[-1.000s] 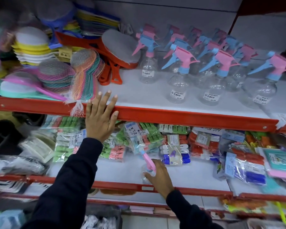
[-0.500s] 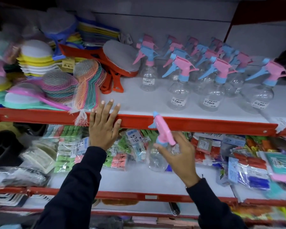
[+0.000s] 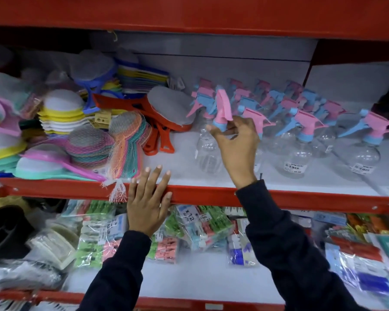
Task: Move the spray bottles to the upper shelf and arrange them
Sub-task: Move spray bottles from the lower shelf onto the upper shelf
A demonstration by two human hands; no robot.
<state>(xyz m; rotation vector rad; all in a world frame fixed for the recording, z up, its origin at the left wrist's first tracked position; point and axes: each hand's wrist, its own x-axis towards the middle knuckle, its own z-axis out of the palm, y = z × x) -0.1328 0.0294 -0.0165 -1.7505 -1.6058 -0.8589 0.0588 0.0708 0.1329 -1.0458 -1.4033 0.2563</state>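
Observation:
My right hand [image 3: 237, 142] grips a clear spray bottle [image 3: 208, 149] by the neck under its pink trigger head. The bottle's base is on or just above the upper shelf [image 3: 211, 195], left of the others. Several more clear spray bottles [image 3: 295, 153] with pink and blue heads stand in rows to its right, the rightmost one [image 3: 364, 157] a little apart. My left hand [image 3: 147, 202] lies flat on the red front rail of the upper shelf, fingers spread, holding nothing.
Netted scrubbers [image 3: 121, 142], sponges [image 3: 58, 111] and red-handled brushes [image 3: 162, 122] fill the shelf's left half. Bagged clothes pegs [image 3: 189, 230] and other packets [image 3: 357, 254] crowd the lower shelf. Bare white shelf shows in front of the bottles. A red shelf edge [image 3: 189, 12] runs overhead.
My right hand took a spray bottle from the lower shelf, lifted it over the red rail and brought it onto the upper shelf beside the others. My left hand stayed on the rail.

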